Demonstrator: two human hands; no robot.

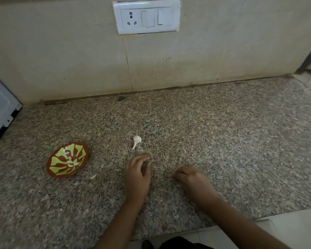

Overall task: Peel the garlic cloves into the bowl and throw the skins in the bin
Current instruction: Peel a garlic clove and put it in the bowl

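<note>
I see the left hand and right hand curled on the countertop near its front edge, probably gathering skins, though I cannot tell what they grip; the garlic lies mid-counter, the bowl leftward holding peeled cloves.

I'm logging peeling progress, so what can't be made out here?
Head view:
Left hand: curled fingers hide whatever it may hold.
Right hand: fingers tucked under, same doubt.
Bin: outside the frame.
Bowl: cloves inside too small to count.
Pale scrap by the bowl: clove or skin, too blurred to tell.
</note>
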